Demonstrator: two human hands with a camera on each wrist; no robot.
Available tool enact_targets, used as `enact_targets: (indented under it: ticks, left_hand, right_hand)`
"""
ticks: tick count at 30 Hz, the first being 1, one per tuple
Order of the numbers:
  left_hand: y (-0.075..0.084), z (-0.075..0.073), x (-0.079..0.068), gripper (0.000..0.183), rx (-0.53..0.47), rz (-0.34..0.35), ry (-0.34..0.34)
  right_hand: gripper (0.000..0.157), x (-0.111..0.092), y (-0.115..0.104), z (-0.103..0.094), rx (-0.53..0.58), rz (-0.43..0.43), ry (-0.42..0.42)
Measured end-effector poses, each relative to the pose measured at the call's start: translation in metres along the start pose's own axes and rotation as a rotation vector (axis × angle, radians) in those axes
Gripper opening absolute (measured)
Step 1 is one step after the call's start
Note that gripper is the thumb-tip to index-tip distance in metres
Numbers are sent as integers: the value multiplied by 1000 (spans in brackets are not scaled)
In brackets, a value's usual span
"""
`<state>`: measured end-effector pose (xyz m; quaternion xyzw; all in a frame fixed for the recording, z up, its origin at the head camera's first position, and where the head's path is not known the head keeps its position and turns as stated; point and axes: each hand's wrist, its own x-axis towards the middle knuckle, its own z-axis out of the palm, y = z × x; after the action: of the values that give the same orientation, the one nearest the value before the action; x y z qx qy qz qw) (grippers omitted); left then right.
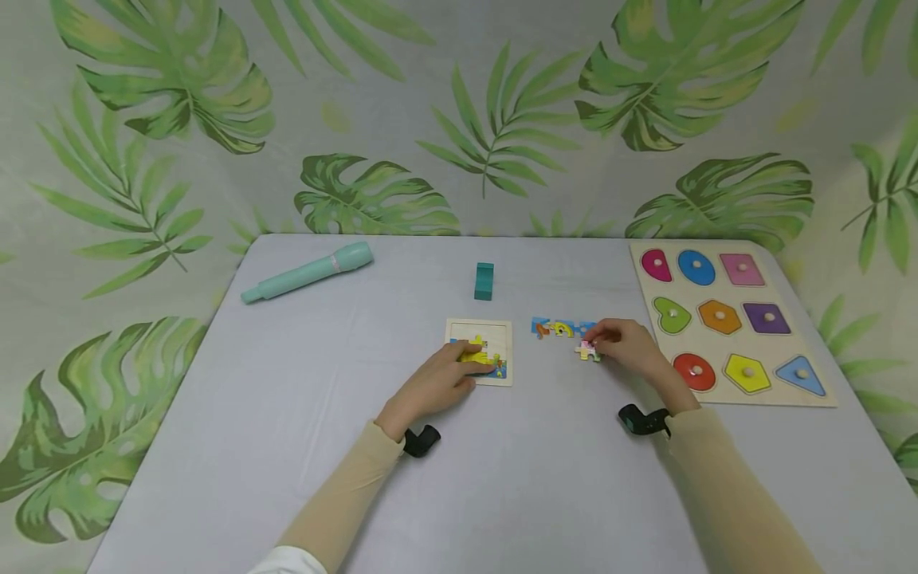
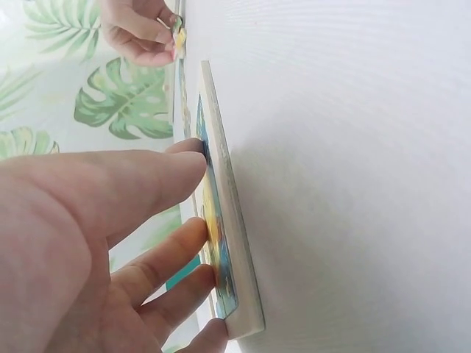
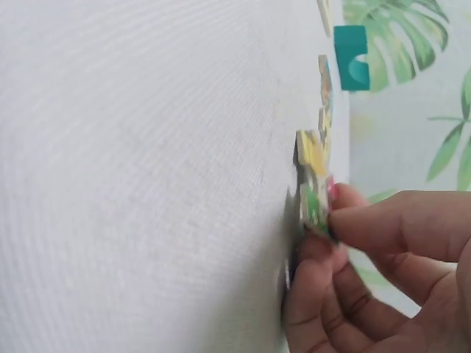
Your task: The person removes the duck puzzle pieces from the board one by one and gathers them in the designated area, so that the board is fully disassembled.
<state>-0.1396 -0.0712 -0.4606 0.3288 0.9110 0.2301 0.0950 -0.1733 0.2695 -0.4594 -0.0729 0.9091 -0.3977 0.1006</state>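
My left hand [image 1: 435, 379] rests on a small square wooden puzzle tray [image 1: 479, 328], its fingertips [image 2: 197, 229] on the picture pieces inside. Yellow and blue puzzle pieces [image 1: 500, 368] fill the lower part of the tray, partly hidden under the fingers. To the right, my right hand [image 1: 627, 344] pinches a puzzle piece [image 3: 314, 198] between thumb and fingers, tilted close over the table. The piece shows yellow, green and a bit of pink. Loose puzzle pieces [image 1: 552, 327] lie in a row between the tray and the right hand.
A teal block [image 1: 484, 281] stands behind the tray. Far left lies a mint-green tube-shaped object [image 1: 308, 273], thicker at one end. A wooden board of colourful knobbed shapes [image 1: 731, 335] sits at the right, close beside the right hand. Leaf-patterned cloth [image 1: 495, 127] hangs behind the table.
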Motion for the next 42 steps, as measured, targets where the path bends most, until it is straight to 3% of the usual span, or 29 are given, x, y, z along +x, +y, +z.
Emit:
enact_targets:
  ticks: [8, 16, 24, 33, 42]
  left_hand:
    - [0, 0, 0, 35, 10, 18, 20]
    - [-3, 1, -2, 35, 8, 44, 33]
    - [-5, 1, -4, 36, 19, 73, 50]
    - [-6, 2, -10, 37, 39, 6, 22]
    - [-10, 2, -17, 40, 33, -14, 37]
  right_hand:
    - [9, 1, -5, 4, -164, -10, 28]
    - [12, 1, -5, 8, -235, -89, 63]
    - [11, 4, -25, 18, -73, -122, 88]
    - [12, 24, -65, 61, 8, -219, -54]
    - [15, 38, -91, 92, 26, -236, -114]
